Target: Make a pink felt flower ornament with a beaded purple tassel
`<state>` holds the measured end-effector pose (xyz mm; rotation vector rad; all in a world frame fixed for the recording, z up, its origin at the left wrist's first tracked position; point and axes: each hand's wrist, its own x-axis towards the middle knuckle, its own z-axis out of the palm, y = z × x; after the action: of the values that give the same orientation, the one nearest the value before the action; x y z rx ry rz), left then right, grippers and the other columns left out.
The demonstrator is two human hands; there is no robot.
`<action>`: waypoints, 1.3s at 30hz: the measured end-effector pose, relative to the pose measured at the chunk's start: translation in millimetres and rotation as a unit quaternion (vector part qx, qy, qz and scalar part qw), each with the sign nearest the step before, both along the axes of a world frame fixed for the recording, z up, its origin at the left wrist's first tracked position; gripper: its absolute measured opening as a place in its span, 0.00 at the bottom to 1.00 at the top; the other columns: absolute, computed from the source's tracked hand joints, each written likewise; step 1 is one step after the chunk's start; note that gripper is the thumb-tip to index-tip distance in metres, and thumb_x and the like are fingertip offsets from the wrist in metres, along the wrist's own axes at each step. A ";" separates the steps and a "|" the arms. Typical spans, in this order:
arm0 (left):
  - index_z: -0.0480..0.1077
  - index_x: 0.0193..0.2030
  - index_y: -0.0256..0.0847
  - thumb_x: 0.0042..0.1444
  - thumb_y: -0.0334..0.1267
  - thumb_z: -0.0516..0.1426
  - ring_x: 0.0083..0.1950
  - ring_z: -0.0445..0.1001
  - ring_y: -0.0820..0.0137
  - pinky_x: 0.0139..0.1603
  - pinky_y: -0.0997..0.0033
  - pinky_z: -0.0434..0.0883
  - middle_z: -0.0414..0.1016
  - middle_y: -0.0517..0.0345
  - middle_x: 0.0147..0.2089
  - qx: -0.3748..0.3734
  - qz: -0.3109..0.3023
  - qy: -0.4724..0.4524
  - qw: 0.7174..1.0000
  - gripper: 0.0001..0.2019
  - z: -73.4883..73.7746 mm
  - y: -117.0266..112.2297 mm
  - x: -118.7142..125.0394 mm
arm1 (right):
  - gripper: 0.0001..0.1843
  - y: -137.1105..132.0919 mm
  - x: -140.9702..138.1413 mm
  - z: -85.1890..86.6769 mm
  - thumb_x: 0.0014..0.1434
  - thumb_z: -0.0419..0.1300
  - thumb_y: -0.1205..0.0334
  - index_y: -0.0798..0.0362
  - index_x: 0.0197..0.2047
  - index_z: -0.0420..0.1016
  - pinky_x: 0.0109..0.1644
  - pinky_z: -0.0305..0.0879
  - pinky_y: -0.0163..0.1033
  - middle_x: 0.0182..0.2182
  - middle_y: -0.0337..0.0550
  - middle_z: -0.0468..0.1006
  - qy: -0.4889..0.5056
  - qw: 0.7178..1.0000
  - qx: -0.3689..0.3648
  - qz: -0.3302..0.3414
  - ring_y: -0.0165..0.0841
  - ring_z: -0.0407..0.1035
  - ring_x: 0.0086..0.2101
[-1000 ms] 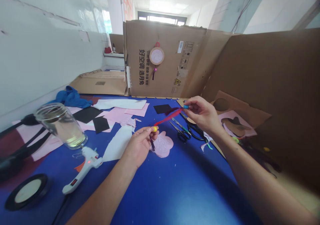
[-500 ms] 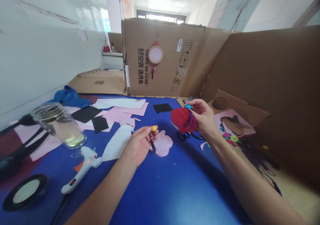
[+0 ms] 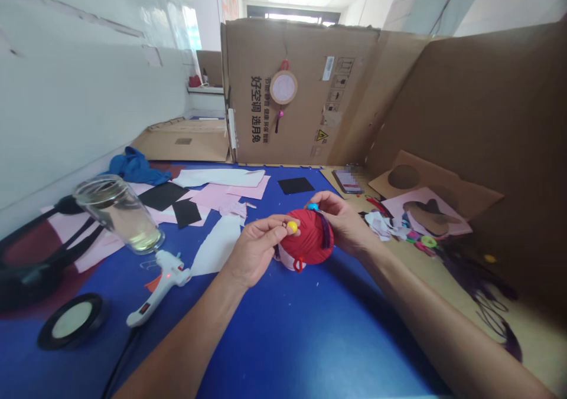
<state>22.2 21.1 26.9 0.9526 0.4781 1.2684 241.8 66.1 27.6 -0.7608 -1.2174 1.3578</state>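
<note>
My left hand (image 3: 256, 248) pinches a yellow bead (image 3: 292, 227) between thumb and fingers, in front of the left side of a red yarn-wrapped disc (image 3: 305, 247). The bead's dark tassel is mostly hidden. My right hand (image 3: 340, 221) grips the disc at its upper right edge. There a blue bead (image 3: 313, 207) shows by the fingertips, and a purple tassel (image 3: 326, 234) hangs across the red face. A small red loop (image 3: 298, 264) sticks out at the bottom. Behind the disc, a pink flower-shaped piece (image 3: 284, 259) on the blue table is largely covered.
At left stand a glass jar (image 3: 121, 216), a white glue gun (image 3: 162, 284) and a roll of black tape (image 3: 71, 322). Pink, white and black sheets (image 3: 162, 196) lie behind. On the right are cardboard cut-outs (image 3: 434, 180), scraps and purple cords (image 3: 469, 269). Cardboard panels (image 3: 349, 104) enclose the back.
Both hands have come together: the yellow bead moved right and the red disc moved left and down, now turned more toward me. The view has shifted slightly. Scissors seen earlier are hidden now.
</note>
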 end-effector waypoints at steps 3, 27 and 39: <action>0.88 0.32 0.40 0.51 0.44 0.78 0.47 0.80 0.62 0.53 0.61 0.76 0.85 0.46 0.47 0.002 -0.011 0.030 0.999 0.11 1.1 -2.6 -0.5 | 0.23 -4.4 -0.7 -2.2 0.48 0.86 0.52 0.45 0.43 0.84 0.38 0.74 0.35 0.38 0.37 0.84 -0.008 0.999 -0.006 0.031 0.31 0.76 0.33; 0.88 0.33 0.41 0.54 0.45 0.76 0.49 0.79 0.62 0.51 0.63 0.78 0.84 0.47 0.48 0.028 0.006 0.122 0.992 0.10 -6.9 5.2 -4.4 | 0.15 3.9 13.8 -11.4 0.60 0.80 0.49 0.45 0.47 0.90 0.51 0.80 0.42 0.47 0.43 0.90 0.032 0.994 -0.089 0.059 0.35 0.83 0.43; 0.87 0.34 0.39 0.52 0.40 0.77 0.46 0.81 0.65 0.51 0.67 0.79 0.86 0.47 0.45 -0.015 0.008 0.054 0.998 0.08 -4.8 9.1 -8.1 | 0.21 4.1 11.6 -8.7 0.58 0.79 0.40 0.46 0.46 0.91 0.41 0.80 0.40 0.41 0.44 0.89 -0.002 0.998 -0.062 -0.012 0.35 0.81 0.36</action>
<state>14.0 30.2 22.1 0.9973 0.5887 1.2259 253.3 70.2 18.9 -0.8626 -1.1314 1.4238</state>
